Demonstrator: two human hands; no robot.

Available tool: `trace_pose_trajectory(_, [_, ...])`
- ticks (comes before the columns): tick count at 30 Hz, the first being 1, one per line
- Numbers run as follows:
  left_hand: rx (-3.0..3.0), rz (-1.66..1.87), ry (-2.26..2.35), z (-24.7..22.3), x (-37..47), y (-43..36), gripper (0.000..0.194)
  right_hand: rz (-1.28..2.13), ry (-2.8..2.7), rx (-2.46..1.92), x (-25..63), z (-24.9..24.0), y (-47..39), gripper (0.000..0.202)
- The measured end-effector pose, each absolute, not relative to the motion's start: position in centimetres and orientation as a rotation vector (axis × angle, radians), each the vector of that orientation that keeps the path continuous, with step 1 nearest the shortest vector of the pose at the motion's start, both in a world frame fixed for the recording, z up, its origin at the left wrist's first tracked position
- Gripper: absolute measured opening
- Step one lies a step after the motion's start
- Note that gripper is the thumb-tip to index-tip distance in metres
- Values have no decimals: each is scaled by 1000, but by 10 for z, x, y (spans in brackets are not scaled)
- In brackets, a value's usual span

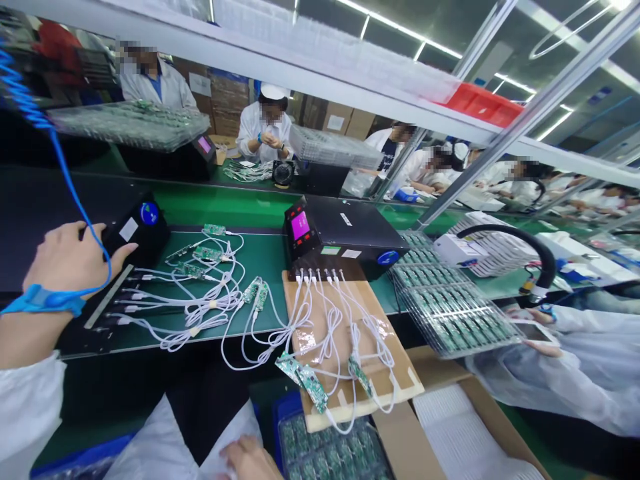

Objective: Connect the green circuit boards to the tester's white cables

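My left hand (70, 260) rests spread on top of a black test box (135, 223), thumb stretched toward its right edge. A blue wrist strap (45, 300) with a coiled cord circles that wrist. White cables (210, 310) run from the box's front to several green circuit boards (207, 253) on the green bench. My right hand (250, 460) is low at the bottom edge, over my white coat (155, 440); its fingers look apart and hold nothing visible, though they are slightly blurred. A second black box (345, 233) with a pink screen stands mid-bench, its cables hanging over a cardboard sheet (370, 320).
Circuit boards (313, 387) lie at the cardboard's front edge. Clear trays of boards (450, 300) stand right of it. Below are a blue bin (283, 427) and an open carton (445, 427). A co-worker's sleeve (585, 333) is at right. A shelf beam (300, 50) crosses overhead.
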State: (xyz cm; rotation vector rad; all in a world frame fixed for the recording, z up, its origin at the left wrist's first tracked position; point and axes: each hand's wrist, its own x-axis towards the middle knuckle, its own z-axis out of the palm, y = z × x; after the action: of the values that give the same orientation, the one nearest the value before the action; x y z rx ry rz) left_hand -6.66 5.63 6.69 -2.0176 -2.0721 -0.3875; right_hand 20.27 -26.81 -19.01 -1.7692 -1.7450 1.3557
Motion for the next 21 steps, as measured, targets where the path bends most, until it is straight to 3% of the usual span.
trace_pose_trajectory(2, [-1995, -358, -2064, 69, -54, 49, 77, 1209, -1706, -2028, 170, -230, -259, 74])
trace_pose_trajectory(4, [-1993, -407, -2051, 71, -44, 41, 75, 1186, -1694, -2134, 146, -256, -248, 85])
trace_pose_trajectory(10, [-2081, -645, -2016, 67, -46, 40, 77, 806, -1674, -2187, 114, -291, -187, 70])
trace_pose_trajectory(15, [-2014, -360, -2037, 62, -52, 46, 73, 877, -1738, -2274, 102, -295, -127, 72])
trace_pose_trajectory(21, [-2001, -464, -2046, 69, -40, 42, 70, 918, -1910, -2425, 92, -292, -83, 61])
